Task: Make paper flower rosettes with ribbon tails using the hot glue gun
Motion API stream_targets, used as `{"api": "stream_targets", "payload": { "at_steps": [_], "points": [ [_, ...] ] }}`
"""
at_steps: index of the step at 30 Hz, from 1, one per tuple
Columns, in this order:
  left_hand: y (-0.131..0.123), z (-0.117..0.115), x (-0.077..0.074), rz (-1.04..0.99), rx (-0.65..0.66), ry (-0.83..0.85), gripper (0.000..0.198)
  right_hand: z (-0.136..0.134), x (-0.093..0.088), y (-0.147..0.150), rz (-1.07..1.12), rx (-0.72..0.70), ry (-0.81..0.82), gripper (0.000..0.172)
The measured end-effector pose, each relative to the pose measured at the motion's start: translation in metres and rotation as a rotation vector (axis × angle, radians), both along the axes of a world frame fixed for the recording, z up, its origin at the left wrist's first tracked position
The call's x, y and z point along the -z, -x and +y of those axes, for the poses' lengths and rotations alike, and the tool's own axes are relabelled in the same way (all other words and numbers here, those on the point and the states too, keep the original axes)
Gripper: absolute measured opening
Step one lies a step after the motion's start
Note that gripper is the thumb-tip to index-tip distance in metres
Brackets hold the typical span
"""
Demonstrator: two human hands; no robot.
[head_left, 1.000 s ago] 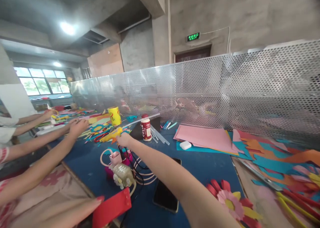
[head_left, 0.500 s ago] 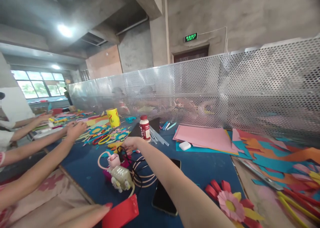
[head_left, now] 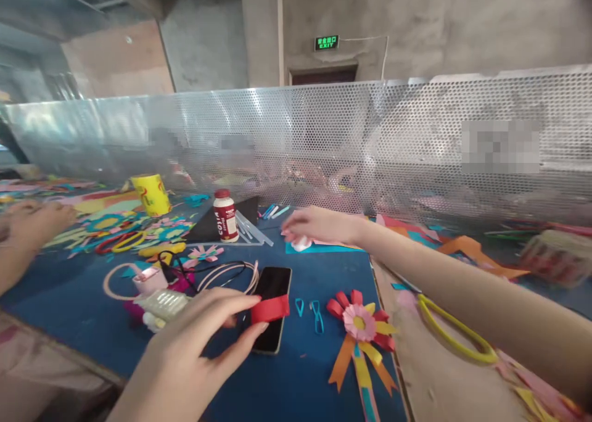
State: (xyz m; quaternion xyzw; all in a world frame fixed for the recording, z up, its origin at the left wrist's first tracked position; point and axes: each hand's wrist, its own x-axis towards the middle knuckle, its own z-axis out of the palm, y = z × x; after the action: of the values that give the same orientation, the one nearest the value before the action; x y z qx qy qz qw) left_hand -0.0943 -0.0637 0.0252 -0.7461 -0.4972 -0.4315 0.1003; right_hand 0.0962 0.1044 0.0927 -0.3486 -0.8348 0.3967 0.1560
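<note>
Between the thumb and fingers of my left hand (head_left: 208,329) is a folded strip of red paper (head_left: 271,309), held over a black phone (head_left: 272,280). My right hand (head_left: 317,226) is stretched out over a white earbud case (head_left: 302,244) at the edge of blue paper. Its fingers bend downward and are smeared, so whether they touch the case or hold anything is unclear. A paper flower (head_left: 359,322) with a pink centre, red loops and coloured tails lies below my right forearm. Two small blue paper loops (head_left: 316,317) are beside the phone.
A red-capped coffee bottle (head_left: 225,215) stands near clear glue sticks (head_left: 252,227). Coiled cables (head_left: 231,277) and a pale charger (head_left: 161,305) sit left of the phone. Yellow-handled scissors (head_left: 456,335) lie on the right. Another person's hands (head_left: 28,231) work at far left; a perforated metal screen (head_left: 277,144) stands behind.
My right hand has left the cables and coloured scraps and moved right, over the earbud case. My left hand has raised the red paper over the phone. The view has turned right.
</note>
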Motion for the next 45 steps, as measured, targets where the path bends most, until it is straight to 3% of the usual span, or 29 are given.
{"api": "stream_targets", "payload": {
  "at_steps": [2,5,8,11,14,17,22,31,37,45],
  "points": [
    [-0.015,0.011,0.006,0.015,0.094,0.071,0.011,-0.02,0.028,-0.052,-0.119,0.162,-0.1,0.013],
    [-0.033,0.026,0.016,0.0,0.156,0.323,0.011,-0.048,0.073,-0.104,-0.283,0.41,-0.191,0.025],
    [-0.046,0.038,0.024,-0.092,0.189,0.613,0.015,-0.067,0.101,-0.122,-0.393,0.527,-0.16,0.044],
    [-0.054,0.048,0.027,-0.215,0.23,0.841,0.02,-0.071,0.111,-0.118,-0.422,0.567,-0.126,0.045],
    [-0.057,0.057,0.027,-0.316,0.287,0.948,0.026,-0.065,0.116,-0.114,-0.411,0.564,-0.081,0.035],
    [-0.058,0.064,0.024,-0.373,0.357,0.935,0.026,-0.056,0.122,-0.115,-0.373,0.55,-0.036,0.021],
    [-0.066,0.066,0.016,-0.492,0.426,0.921,0.02,-0.051,0.127,-0.118,-0.288,0.569,-0.001,0.018],
    [-0.096,0.056,0.003,-0.574,0.424,0.922,0.02,-0.048,0.124,-0.116,-0.021,0.705,0.004,0.03],
    [-0.103,0.063,0.01,-0.594,0.399,0.892,0.02,-0.05,0.117,-0.127,0.337,0.75,0.031,0.035],
    [-0.111,0.068,0.019,-0.591,0.402,0.874,0.018,-0.087,0.09,-0.139,0.731,0.663,0.2,0.061]
  ]
}}
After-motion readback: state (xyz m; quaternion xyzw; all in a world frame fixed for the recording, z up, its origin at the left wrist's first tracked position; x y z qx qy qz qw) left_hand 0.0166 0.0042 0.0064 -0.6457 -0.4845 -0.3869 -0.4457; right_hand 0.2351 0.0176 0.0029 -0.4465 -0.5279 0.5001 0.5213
